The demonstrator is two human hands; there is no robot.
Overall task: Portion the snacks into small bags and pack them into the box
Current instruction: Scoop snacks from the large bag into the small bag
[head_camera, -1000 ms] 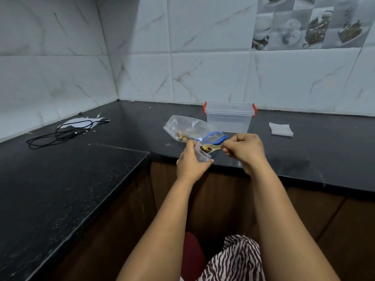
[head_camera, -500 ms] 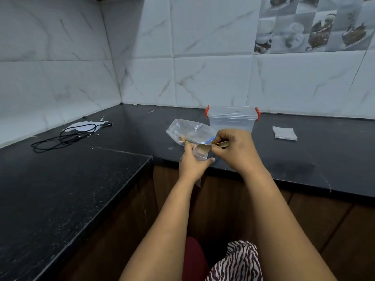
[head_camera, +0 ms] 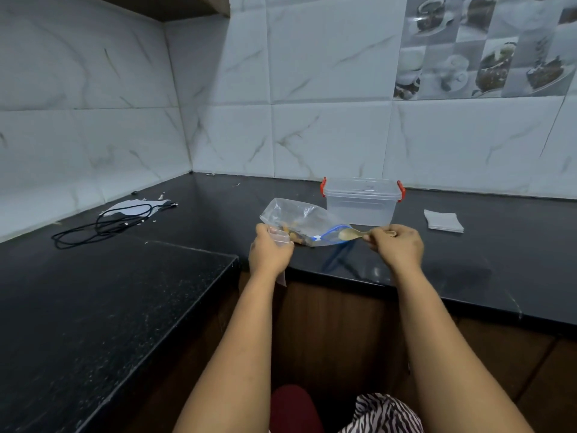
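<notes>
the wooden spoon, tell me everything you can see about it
The wooden spoon is small, pale tan and looks like plain wood. It lies roughly level, held above the black countertop. The right hand pinches its handle, whose end pokes out past the fingers. Its oval bowl points toward the person's left, right at the blue-edged mouth of the big clear snack bag, just in front of the lidded plastic box. The bowl looks empty, though it is too small to be sure.

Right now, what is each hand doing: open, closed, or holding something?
Left hand: closed, gripping the small clear bag.
Right hand: closed, pinching the handle of the wooden spoon, its bowl at the big snack bag mouth.
</notes>
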